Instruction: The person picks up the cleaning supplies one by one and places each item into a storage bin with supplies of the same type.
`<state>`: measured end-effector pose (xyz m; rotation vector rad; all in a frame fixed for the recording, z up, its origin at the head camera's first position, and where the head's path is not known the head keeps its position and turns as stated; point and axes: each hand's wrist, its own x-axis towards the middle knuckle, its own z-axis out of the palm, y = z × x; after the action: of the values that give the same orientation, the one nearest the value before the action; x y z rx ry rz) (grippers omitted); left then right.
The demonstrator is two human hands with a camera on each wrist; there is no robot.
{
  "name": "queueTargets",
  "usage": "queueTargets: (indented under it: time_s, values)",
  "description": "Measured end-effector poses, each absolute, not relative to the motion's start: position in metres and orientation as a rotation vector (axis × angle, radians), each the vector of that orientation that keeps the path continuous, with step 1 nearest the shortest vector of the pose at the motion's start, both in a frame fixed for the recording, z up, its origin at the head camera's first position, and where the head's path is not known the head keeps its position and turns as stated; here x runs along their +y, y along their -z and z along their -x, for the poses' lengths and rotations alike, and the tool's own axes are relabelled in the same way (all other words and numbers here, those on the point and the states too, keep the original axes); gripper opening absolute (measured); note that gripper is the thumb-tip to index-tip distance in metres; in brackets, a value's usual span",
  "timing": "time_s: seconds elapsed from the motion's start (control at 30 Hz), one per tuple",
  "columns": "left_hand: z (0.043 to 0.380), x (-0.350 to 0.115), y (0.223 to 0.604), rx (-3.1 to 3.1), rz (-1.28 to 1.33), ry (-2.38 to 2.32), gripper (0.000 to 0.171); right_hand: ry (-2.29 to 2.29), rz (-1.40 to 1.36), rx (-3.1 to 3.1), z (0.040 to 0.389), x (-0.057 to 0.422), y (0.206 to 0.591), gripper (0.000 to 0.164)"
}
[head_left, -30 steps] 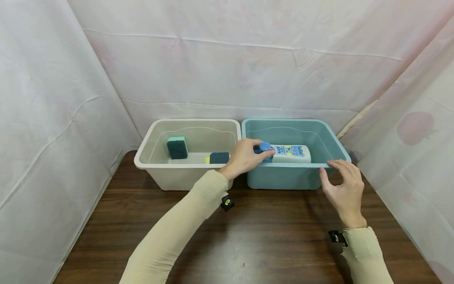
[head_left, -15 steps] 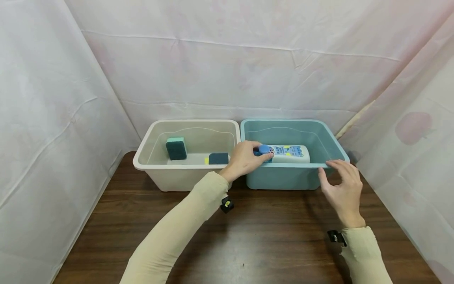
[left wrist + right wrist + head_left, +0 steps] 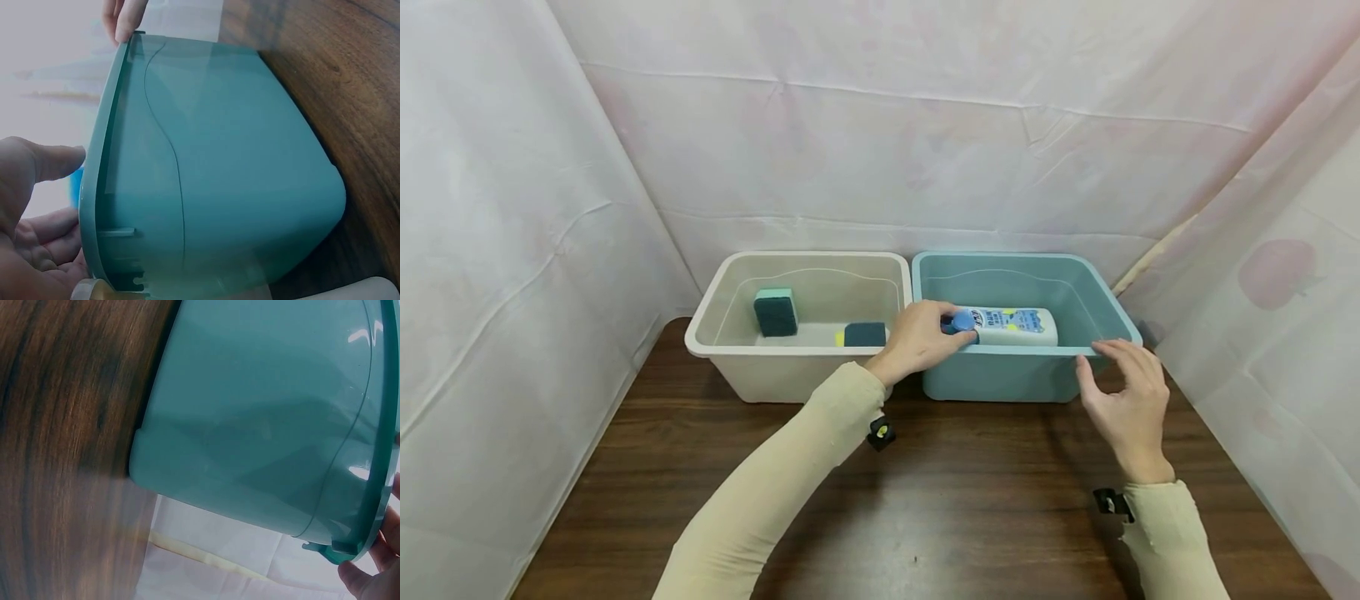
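In the head view, a white bottle [image 3: 1018, 325] with a blue-and-yellow label and a blue cap [image 3: 962, 322] lies on its side inside the teal bin [image 3: 1000, 375]. My left hand [image 3: 917, 335] reaches over the near left corner of this bin and holds the bottle at its capped end, thumb on the near side. The left wrist view shows only a sliver of blue cap [image 3: 76, 186] behind the rim. My right hand [image 3: 1129, 400] grips the bin's near right rim, fingertips over the edge and thumb outside; the right wrist view catches its thumb [image 3: 354, 578] at the rim's corner.
Left of the teal bin stands a beige bin [image 3: 797, 367] holding a dark green sponge [image 3: 775, 315] on edge and another dark sponge [image 3: 865, 334] with a yellow side. Both bins stand on a brown wooden table [image 3: 940, 500], with pale curtains [image 3: 880, 150] behind and beside.
The bottle's capped end has sunk slightly toward the near wall of the teal bin, and my left hand has lowered a little with it. My right hand has stayed on the rim.
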<state>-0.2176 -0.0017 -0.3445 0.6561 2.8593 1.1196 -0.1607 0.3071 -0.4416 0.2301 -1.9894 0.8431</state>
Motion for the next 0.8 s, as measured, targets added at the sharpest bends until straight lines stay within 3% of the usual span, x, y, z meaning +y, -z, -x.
queueTargets:
  time_s: [0.2,0.8]
  values:
    - [0.214,-0.001,0.341,2.774,-0.732,-1.210,0.024,-0.844,-0.225,-1.984,0.162,0.309,0.441,0.028]
    - [0.197,-0.012,0.346,2.775,-0.885,-1.354,0.022,-0.840,-0.226,-1.991,0.164,0.309,0.441,0.027]
